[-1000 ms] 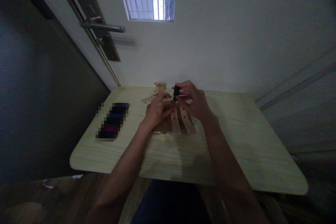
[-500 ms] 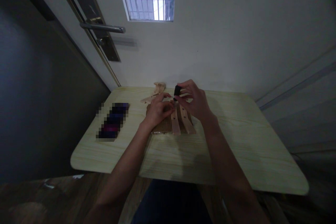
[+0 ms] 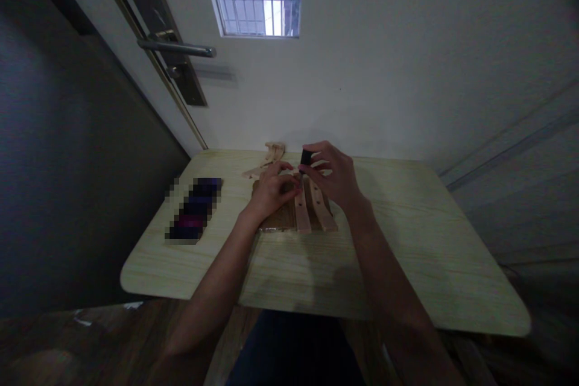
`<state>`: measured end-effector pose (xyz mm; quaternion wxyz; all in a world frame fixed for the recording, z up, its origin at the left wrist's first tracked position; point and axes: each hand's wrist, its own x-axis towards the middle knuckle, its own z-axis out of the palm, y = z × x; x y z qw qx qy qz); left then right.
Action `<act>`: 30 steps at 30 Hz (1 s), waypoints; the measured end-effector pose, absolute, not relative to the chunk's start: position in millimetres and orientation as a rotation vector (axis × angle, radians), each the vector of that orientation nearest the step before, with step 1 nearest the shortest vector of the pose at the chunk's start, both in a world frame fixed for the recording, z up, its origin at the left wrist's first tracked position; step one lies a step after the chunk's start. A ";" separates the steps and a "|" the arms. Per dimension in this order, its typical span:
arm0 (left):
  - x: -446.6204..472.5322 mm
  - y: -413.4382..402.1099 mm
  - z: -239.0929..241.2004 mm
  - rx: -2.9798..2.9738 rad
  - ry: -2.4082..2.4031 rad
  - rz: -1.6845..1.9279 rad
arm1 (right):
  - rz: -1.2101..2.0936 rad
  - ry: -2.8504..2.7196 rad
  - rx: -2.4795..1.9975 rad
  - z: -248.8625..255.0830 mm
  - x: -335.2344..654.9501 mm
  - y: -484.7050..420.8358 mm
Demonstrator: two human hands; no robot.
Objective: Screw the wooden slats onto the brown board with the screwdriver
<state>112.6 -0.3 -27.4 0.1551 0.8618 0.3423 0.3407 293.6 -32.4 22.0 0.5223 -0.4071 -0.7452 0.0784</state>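
As the right hand (image 3: 335, 174) pinches the black tool (image 3: 306, 157) above the brown board (image 3: 278, 217), the left hand (image 3: 270, 193) meets the wooden strip (image 3: 302, 218) on it, grip unclear; tilting could make the tool slip!

Black tool (image 3: 306, 157), its tip indistinct

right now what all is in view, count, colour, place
table: 1, pale yellow, centre
door: 1, white, behind table
handle: 1, silver, door's left
window: 1, bluish, in door
panel: 1, dark, far left
floor: 1, brown, below table
pixelated thing: 1, dark, table's left
slab: 1, brown, mid-table
strips: 2, beige, on slab
wooden parts: count unclear, beige, table's back
tool: 1, black, above slab
trousers: 1, navy, bottom centre
left hand: 1, bare, over slab
right hand: 1, bare, gripping tool
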 end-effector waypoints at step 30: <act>106.8 6.7 -35.2 2.473 0.935 0.923 | 0.276 -1.852 -1.007 18.0 291.0 -32.0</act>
